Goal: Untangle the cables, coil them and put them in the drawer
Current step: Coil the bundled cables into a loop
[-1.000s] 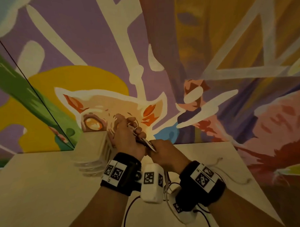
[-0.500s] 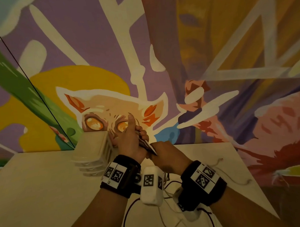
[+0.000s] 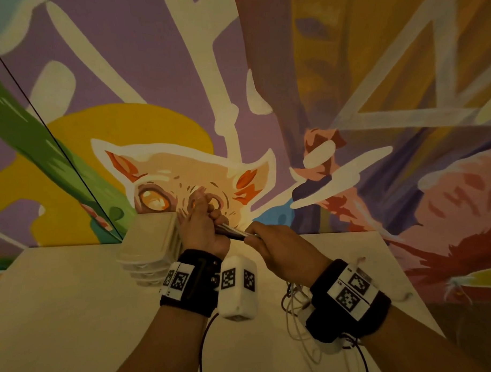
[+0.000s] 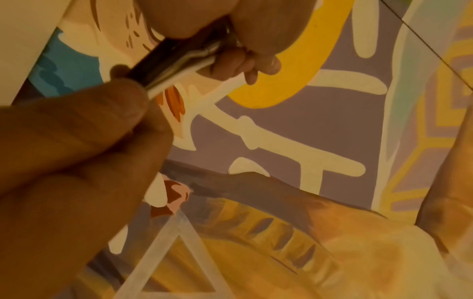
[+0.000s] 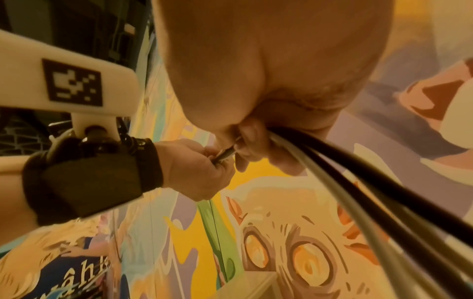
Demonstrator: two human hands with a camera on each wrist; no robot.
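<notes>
Cables: a mixed bundle of black and white cables held taut in the air between the two hands, above the worktop and in front of the painted wall; the rest trails down below the right wrist in a loose tangle on the worktop.
Feel: thin, limp and light by the look of them — they should bend wherever pulled and hold no shape of their own. The smooth jackets will likely slide against each other, so a pinch on several strands at once may let one slip out.
Left hand: the left hand has its fingers curled round one end of the bundle, just beside the drawer unit.
Right hand: the right hand pinches the same bundle a little further along; strands run out past its palm towards the wrist.
Where to hold: I would keep the pinch near the taut stretch and draw one strand at a time, not the plugs — whether any plug is in the grip I cannot tell.
Drawer unit: a pale stack of drawers stands at the back of the worktop, just left of the left hand; I cannot tell whether a drawer is open.
Stage: untangling, I judge, with coiling not yet begun.
</notes>
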